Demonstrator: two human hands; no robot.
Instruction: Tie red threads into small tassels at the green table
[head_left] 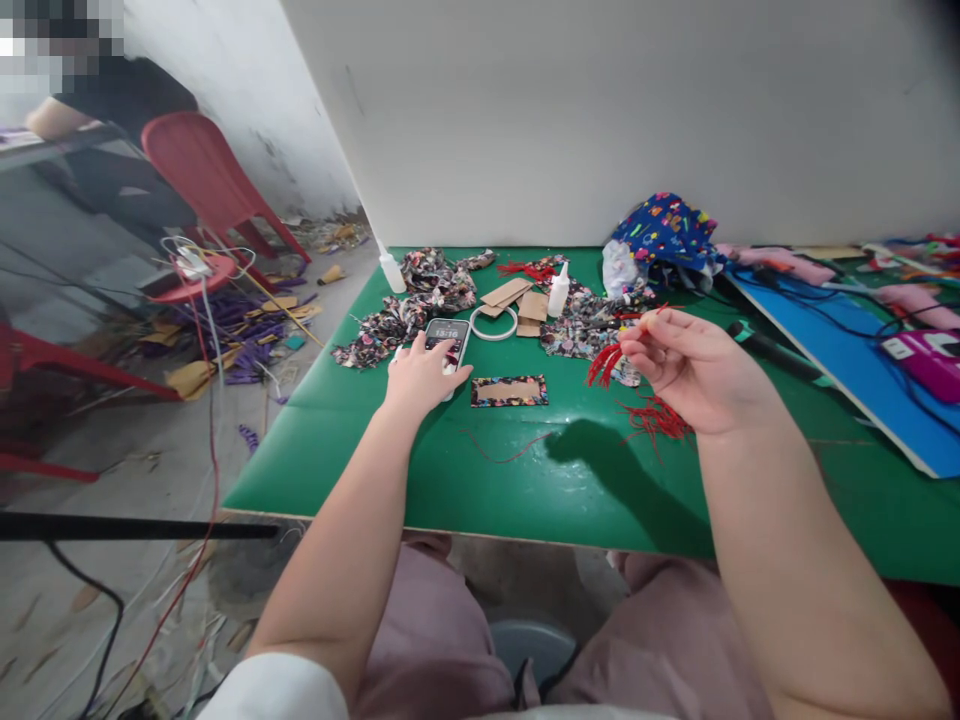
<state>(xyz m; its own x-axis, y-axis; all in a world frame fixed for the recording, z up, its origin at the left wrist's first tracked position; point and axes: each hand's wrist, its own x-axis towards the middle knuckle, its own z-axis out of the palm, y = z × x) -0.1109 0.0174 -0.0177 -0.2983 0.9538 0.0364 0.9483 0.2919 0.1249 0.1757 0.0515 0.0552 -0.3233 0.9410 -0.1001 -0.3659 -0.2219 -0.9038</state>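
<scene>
My left hand (421,382) lies over a phone (451,332) with its fingers spread, touching the lit screen, which shows a clock. Raised above the table's right half, my right hand (694,375) pinches a red thread tassel (604,364) whose strands hang from the fingertips. Below that hand is a loose pile of red threads (660,416). Flat on the table, right of the phone, rests a small cardboard rectangle edged with dark floral fabric (510,391). A single red thread (499,458) curves across the green tabletop (480,500) nearer to me.
Behind are floral fabric strips (431,300), cardboard pieces (532,310), a white ring (493,335) and two glue bottles (558,292) (391,272). A blue board (847,370), pink glue guns (787,263) and cables fill the right. A person sits on a red chair (202,165) at left.
</scene>
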